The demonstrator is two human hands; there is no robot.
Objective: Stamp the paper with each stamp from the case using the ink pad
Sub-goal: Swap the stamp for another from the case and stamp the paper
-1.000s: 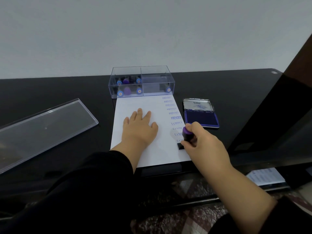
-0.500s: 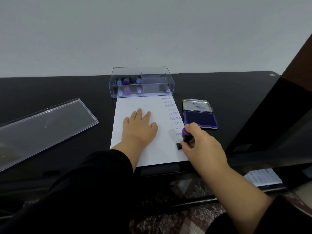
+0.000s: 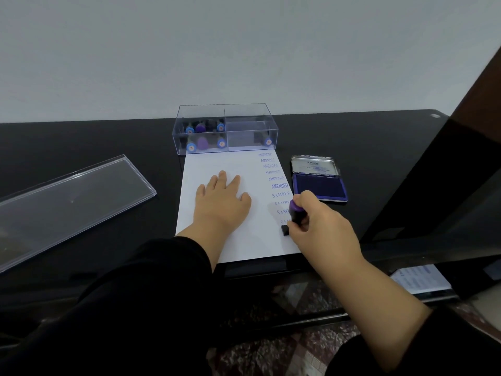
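The right hand (image 3: 322, 229) pinches the stamp (image 3: 294, 217), its base on the paper (image 3: 244, 240) beside the left hand (image 3: 221, 202), which lies spread flat. The ink pad (image 3: 320, 184) lies open just beyond the right hand.

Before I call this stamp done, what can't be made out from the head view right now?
- Print under the stamp: hidden by its base and the right hand.
- Lowest SAMPLE marks: right ends covered by that hand.
- Words on stamps in the case: too small, dimmed by clear walls.
- Ink pad lid label: small text unreadable.
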